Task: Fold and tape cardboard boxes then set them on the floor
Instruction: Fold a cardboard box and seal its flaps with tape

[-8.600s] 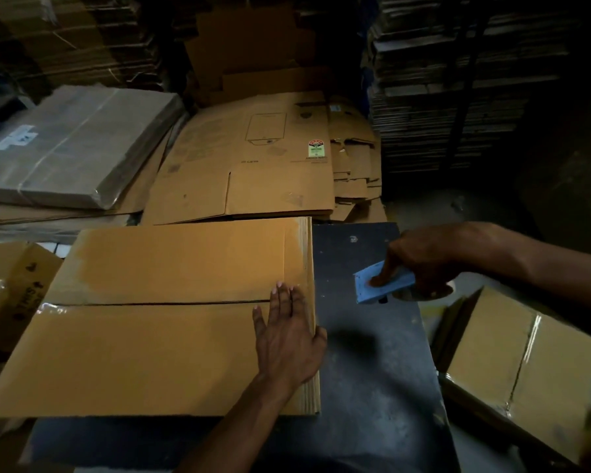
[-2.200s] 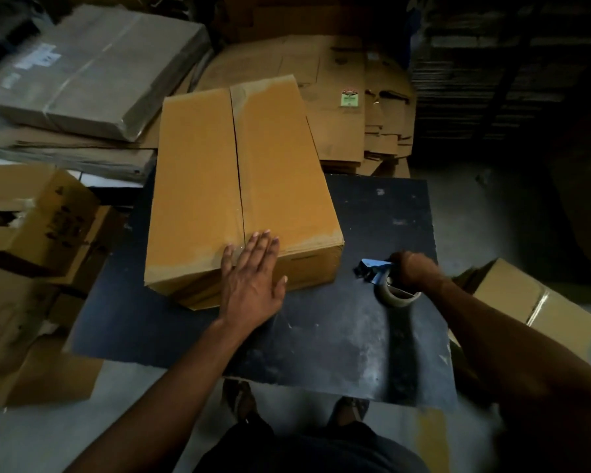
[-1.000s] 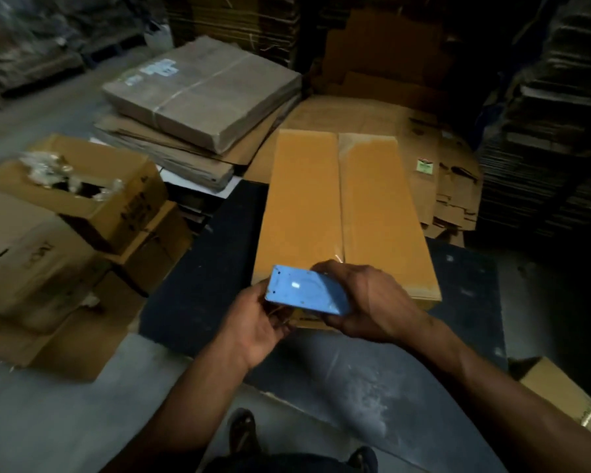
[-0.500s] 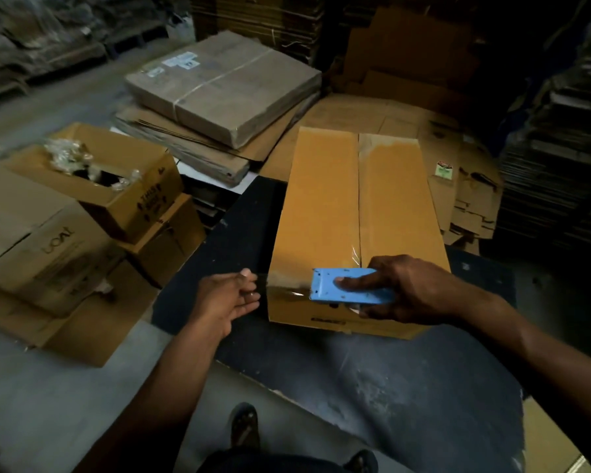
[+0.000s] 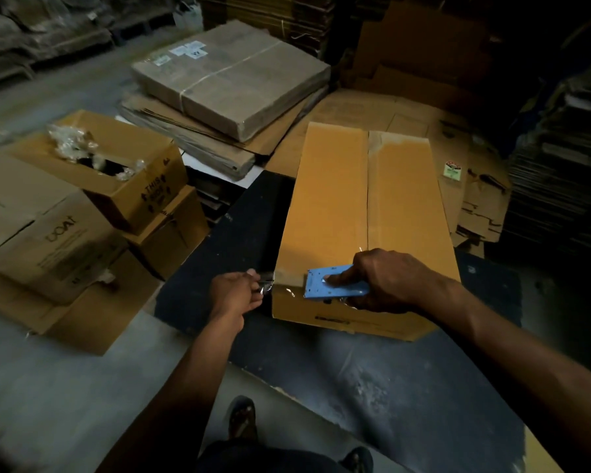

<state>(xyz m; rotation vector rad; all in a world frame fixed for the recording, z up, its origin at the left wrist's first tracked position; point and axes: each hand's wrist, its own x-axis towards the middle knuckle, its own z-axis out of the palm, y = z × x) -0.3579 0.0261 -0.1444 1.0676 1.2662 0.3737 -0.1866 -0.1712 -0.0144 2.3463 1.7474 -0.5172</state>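
Centre frame: right hand (image 5: 386,281) grips blue tape dispenser (image 5: 333,283) on box (image 5: 362,213) near edge; left hand (image 5: 236,295) pinches tape end (image 5: 266,282) beside box corner.

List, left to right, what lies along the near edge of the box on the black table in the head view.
left hand pinching the tape end → near-left corner of the box → blue tape dispenser → right hand gripping it.
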